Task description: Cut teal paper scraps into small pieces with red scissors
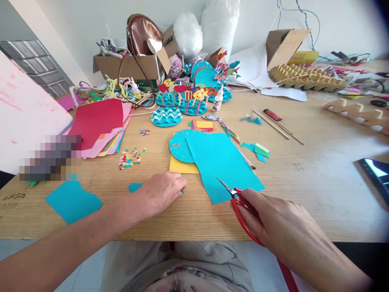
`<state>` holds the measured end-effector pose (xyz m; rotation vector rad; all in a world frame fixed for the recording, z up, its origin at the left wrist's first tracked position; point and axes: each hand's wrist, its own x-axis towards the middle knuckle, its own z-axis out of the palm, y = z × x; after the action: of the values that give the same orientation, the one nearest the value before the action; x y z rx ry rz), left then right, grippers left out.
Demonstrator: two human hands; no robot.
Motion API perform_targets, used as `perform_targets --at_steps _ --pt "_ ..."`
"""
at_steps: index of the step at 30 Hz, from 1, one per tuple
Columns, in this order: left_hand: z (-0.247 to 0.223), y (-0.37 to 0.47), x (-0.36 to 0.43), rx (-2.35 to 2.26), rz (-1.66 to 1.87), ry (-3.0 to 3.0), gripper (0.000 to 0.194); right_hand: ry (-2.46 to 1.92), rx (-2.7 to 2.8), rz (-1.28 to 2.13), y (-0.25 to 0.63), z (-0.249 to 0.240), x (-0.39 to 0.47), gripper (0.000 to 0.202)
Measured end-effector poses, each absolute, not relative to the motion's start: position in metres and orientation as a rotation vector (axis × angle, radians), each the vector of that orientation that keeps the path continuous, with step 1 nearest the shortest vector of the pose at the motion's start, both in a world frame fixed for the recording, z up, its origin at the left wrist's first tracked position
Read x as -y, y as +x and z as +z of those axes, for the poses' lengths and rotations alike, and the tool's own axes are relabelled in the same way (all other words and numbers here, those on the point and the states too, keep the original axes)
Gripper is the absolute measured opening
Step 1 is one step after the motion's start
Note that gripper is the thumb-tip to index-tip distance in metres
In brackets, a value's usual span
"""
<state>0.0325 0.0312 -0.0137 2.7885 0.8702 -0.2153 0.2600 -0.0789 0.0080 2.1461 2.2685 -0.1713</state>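
Observation:
My left hand (162, 190) rests low over the table with its fingers bent together. A bit of blue paper (134, 187) sticks out beside it, and another small blue edge shows at the fingertips. In my right hand (273, 217) are red-handled scissors (247, 221), their blades together and pointing up-left over a large blue sheet (226, 162). Under that sheet's left side lie a blue paper disc (181, 146) and a yellow sheet (182, 165). A cut blue piece (73, 201) lies at the left, near my left forearm.
Colored sheets (97, 121) and paper dots (130, 158) lie left. Behind are blue wavy crafts (166, 117), a glue bottle (217, 101) and a cardboard box (130, 67). Sticks (272, 125), a red cutter (272, 114) and a phone (375, 178) lie right.

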Motion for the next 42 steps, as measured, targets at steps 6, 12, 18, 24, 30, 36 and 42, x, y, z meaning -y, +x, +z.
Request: perform_targets --at_steps 6,12,18,24,30,36,42 --pt "-0.0124 0.0348 -0.0319 -0.902 -0.219 2.742 0.014 2.157 -2.308 -0.170 0.2613 0.0030 0.0803 0.028" --pt "-0.0092 0.0339 -0.0354 -0.851 -0.195 2.662 0.013 2.163 -2.318 -0.182 0.2620 0.0028 0.0806 0.030" --pt "-0.0134 0.0332 -0.0340 -0.862 -0.172 2.646 0.012 2.160 -2.319 -0.187 0.2627 0.0020 0.0818 0.030" --pt "-0.0111 0.0348 -0.0334 -0.917 -0.163 2.616 0.010 2.142 -2.314 -0.163 0.2640 0.0011 0.0832 0.029" --pt "-0.0137 0.0344 -0.0345 -0.871 -0.164 2.650 0.010 2.152 -2.345 -0.169 0.2642 0.0010 0.0822 0.031" --pt "-0.0143 0.0346 -0.0353 -0.845 -0.147 2.673 0.012 2.164 -2.322 -0.185 0.2645 0.0003 0.0827 0.031" --pt "-0.0136 0.0349 -0.0368 -0.838 -0.147 2.678 0.012 2.155 -2.328 -0.220 0.2641 0.0000 0.0829 0.031"
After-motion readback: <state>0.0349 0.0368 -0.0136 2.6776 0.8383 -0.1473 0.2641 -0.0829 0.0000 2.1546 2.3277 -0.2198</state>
